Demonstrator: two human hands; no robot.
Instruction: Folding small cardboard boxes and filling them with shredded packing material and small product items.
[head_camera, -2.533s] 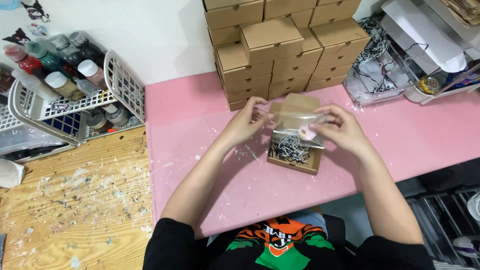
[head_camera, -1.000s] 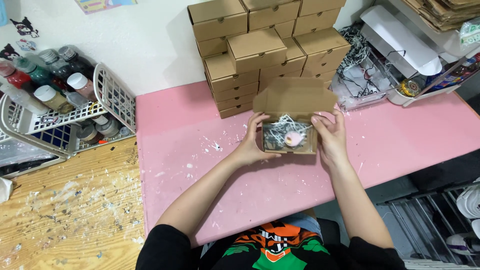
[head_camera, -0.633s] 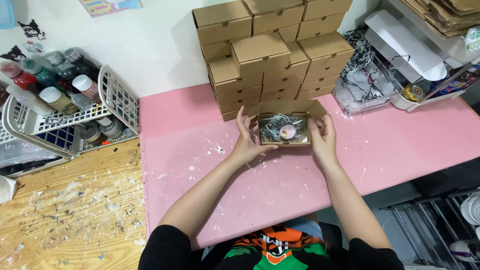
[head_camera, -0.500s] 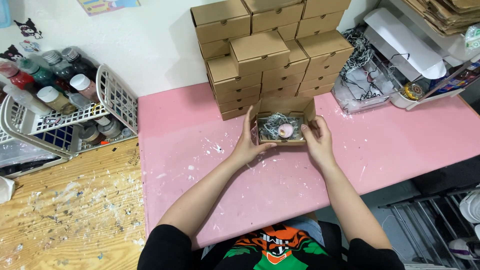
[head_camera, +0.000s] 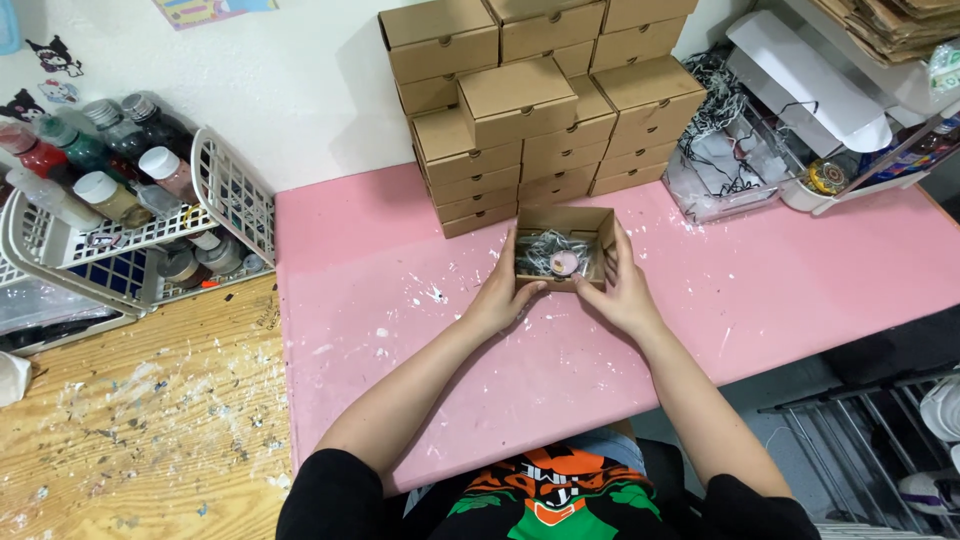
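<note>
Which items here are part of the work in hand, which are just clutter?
In hand: left hand and right hand holding open cardboard box; shredded paper; small pink round item.

Lying about: stacked boxes; paint bottles; white basket; clear bin.

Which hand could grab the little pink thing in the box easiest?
Probably the right hand. The pink thing lies at the right end of the box, beside that hand's fingers. The left hand holds the other end, farther off.
</note>
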